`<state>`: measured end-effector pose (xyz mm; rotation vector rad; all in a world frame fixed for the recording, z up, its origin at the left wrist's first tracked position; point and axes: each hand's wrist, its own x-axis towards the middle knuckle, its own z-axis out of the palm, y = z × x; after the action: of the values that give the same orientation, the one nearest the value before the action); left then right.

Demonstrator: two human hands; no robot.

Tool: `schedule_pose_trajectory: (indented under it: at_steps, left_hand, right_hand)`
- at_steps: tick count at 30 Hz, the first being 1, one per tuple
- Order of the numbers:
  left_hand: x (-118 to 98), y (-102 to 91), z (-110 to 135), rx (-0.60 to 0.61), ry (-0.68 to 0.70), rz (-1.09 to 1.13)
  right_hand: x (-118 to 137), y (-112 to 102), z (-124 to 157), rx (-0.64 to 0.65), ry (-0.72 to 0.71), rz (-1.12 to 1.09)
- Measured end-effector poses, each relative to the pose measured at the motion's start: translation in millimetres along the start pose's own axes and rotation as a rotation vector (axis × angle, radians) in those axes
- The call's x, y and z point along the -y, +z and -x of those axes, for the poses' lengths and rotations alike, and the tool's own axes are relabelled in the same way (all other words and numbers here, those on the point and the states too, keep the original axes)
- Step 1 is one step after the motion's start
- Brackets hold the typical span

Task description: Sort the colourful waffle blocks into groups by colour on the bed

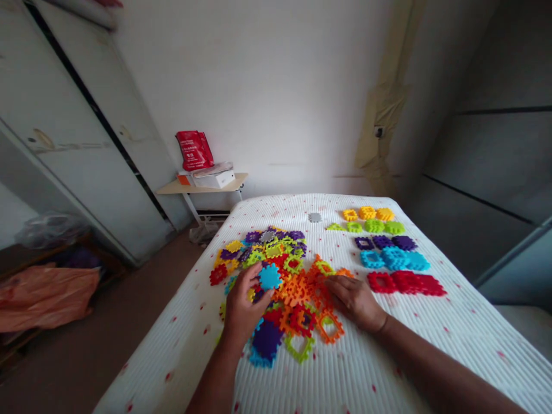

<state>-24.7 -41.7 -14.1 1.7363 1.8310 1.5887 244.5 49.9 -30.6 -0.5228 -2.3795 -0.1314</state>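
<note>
Left hand [241, 307] pinching a blue tile [270, 276]

I see the tile held at the near-left edge of the mixed pile [280, 253] on the bed [388, 368]. My right hand [354, 300] lies flat, fingers together, on orange pieces [297, 290]; sorted rows [394, 259] sit far right.

The tiles [297, 290] heaped mid-frame look like hard plastic, smooth with a faint sheen. The blue tile [270, 276] pinched in the left hand [241, 307] is the same. The bed cover [457, 322] beneath is white ribbed cloth, matt. Left of centre, the small table [169, 188] has a pale wood-look top, and the red bag [194, 149] on it looks glossy. The orange bag [43, 293] at lower left is crinkled plastic.
</note>
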Motion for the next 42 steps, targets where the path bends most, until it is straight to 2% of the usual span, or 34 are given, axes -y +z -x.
schedule_pose_trajectory:
  at_steps: [6, 8, 12, 17, 23, 29, 36, 42]
  left_hand:
    - [-30, 38.6, 14, 0.144, 0.13, -0.038]
    - [-33, 50.4, 19, 0.187, 0.111, 0.033]
    - [-32, 63.1, 24, 0.246, -0.017, 0.161]
    - [-28, 63.0, 23, 0.257, -0.131, 0.2]
    - [-32, 61.3, 25, 0.273, -0.054, 0.065]
    - [-37, 64.9, 26, 0.294, -0.037, 0.008]
    - [-37, 62.3, 23, 0.246, -0.17, 0.215]
    - [-40, 59.9, 22, 0.262, -0.222, 0.311]
  right_hand:
    - [18, -6, -8, 0.047, 0.107, -0.275]
    - [22, -2, -8, 0.051, 0.131, -0.306]
    - [24, 8, -7, 0.046, 0.148, -0.294]
    - [23, 10, -8, 0.013, 0.146, -0.265]
    - [20, 11, -7, -0.032, 0.185, -0.258]
    - [20, 9, -7, 0.016, 0.168, -0.251]
    - [29, 3, -13, 0.008, 0.089, -0.054]
    - [45, -6, -23, 0.065, 0.157, 0.058]
